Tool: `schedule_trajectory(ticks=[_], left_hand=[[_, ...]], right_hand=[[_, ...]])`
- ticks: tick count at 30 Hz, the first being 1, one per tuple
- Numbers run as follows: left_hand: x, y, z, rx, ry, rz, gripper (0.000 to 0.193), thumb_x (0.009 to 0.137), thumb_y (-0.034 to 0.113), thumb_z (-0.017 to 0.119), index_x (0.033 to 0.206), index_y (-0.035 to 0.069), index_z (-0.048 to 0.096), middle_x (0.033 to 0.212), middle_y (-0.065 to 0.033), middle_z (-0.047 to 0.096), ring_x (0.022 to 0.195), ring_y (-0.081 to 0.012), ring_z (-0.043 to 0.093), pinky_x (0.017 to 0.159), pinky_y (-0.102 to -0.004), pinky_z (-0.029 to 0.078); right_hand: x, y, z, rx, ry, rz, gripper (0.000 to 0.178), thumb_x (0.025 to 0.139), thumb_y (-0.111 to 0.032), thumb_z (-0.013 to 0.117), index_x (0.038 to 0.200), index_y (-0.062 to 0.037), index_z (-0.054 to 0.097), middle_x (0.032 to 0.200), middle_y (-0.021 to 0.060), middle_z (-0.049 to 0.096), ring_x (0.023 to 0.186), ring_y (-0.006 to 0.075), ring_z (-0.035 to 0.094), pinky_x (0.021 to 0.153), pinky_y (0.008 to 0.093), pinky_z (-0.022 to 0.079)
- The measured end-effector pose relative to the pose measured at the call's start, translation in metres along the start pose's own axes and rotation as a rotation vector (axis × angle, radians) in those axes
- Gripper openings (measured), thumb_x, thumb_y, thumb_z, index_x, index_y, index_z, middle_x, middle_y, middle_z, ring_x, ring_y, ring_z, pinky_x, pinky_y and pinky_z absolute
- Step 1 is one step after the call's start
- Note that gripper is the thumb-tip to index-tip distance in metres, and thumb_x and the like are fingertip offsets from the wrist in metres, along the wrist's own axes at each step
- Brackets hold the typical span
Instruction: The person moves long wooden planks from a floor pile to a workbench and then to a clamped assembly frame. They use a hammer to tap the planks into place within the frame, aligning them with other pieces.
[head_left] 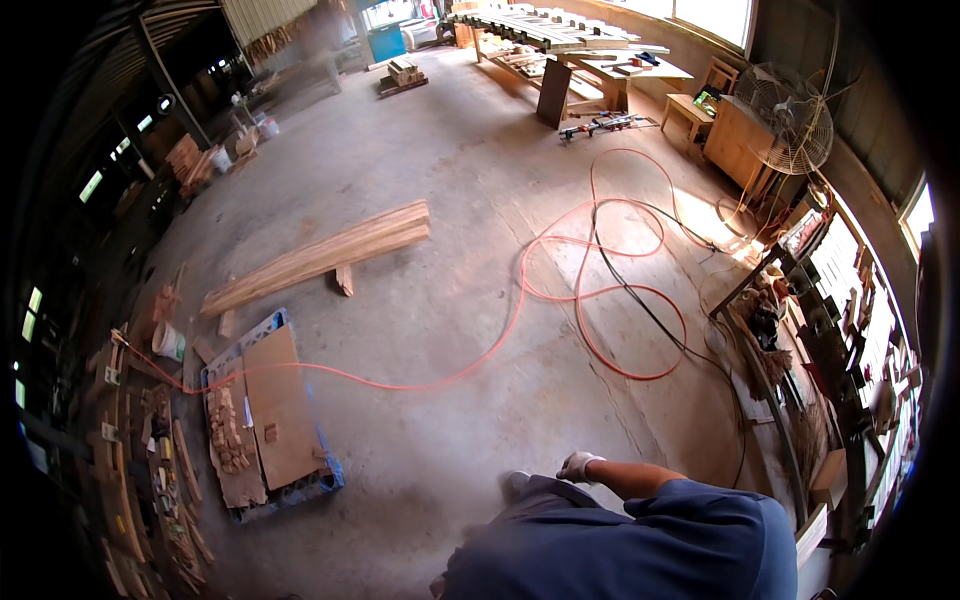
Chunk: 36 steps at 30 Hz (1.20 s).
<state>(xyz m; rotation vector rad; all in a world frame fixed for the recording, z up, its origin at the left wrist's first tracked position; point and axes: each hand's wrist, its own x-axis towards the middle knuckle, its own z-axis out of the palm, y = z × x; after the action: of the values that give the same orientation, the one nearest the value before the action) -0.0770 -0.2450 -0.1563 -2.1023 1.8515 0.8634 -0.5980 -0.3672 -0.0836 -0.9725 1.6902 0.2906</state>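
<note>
My right hand (pixel 578 467), in a pale work glove, hangs in front of my body at the end of a bare forearm. Its fingers look loosely curled, and no object shows in them. Below it is my dark trouser leg, with the tip of a light shoe (pixel 517 482) on the concrete floor. Of my left hand (pixel 437 586) only a small pale bit seems to show by the lower edge; its fingers are hidden. Neither hand touches any of the things around. The nearest thing on the floor is a looped orange air hose (pixel 640 377).
Long planks (pixel 320 255) rest on short blocks at left. A blue pallet (pixel 335 478) bears cardboard and small wood pieces. The orange hose and a black cable (pixel 640 300) cross the floor. A workbench (pixel 655 70), a wire fan (pixel 800 125) and a wood rack (pixel 770 370) line the right.
</note>
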Motion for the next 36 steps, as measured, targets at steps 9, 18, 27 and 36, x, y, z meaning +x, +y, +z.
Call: schedule_trajectory(ticks=[9, 18, 27, 36], left_hand=[[0.018, -0.019, -0.003, 0.176, -0.027, 0.063, 0.023, 0.093, 0.034, 0.059, 0.104, 0.023, 0.076, 0.114, -0.0041, 0.074, 0.098, -0.0238, 0.072, 0.08, -0.0436, 0.058], [0.095, -0.014, -0.047, -0.209, -0.033, 0.041, 0.025, 0.095, 0.036, 0.06, 0.106, 0.022, 0.078, 0.102, -0.0028, 0.078, 0.092, -0.0295, 0.073, 0.083, -0.0429, 0.056], [0.243, 0.076, -0.186, -0.593, -0.311, -0.171, 0.019, 0.093, 0.026, 0.065, 0.1, 0.012, 0.076, 0.081, -0.0082, 0.074, 0.08, -0.027, 0.073, 0.072, -0.042, 0.055], [0.384, 0.155, -0.247, -0.527, -0.466, -0.232, 0.027, 0.099, 0.034, 0.058, 0.119, 0.02, 0.07, 0.121, -0.0047, 0.071, 0.115, -0.0241, 0.068, 0.091, -0.0419, 0.055]], right_hand=[[-0.007, 0.035, -0.009, 0.244, 0.083, 0.09, 0.034, 0.088, -0.036, 0.075, 0.103, -0.006, 0.079, 0.086, 0.0054, 0.076, 0.075, 0.017, 0.069, 0.07, 0.035, 0.057], [-0.017, -0.009, -0.027, 0.359, 0.044, 0.272, 0.032, 0.089, -0.035, 0.075, 0.103, -0.0065, 0.08, 0.088, 0.0057, 0.077, 0.075, 0.0174, 0.07, 0.072, 0.0339, 0.058], [-0.019, -0.072, -0.065, 0.632, 0.209, 0.259, 0.032, 0.09, -0.035, 0.074, 0.098, -0.0043, 0.077, 0.079, 0.0055, 0.071, 0.07, 0.0182, 0.063, 0.063, 0.036, 0.052], [0.015, -0.041, -0.082, 0.715, 0.196, 0.38, 0.031, 0.09, -0.035, 0.074, 0.091, -0.0037, 0.078, 0.081, 0.0056, 0.074, 0.071, 0.0193, 0.067, 0.066, 0.0359, 0.055]])
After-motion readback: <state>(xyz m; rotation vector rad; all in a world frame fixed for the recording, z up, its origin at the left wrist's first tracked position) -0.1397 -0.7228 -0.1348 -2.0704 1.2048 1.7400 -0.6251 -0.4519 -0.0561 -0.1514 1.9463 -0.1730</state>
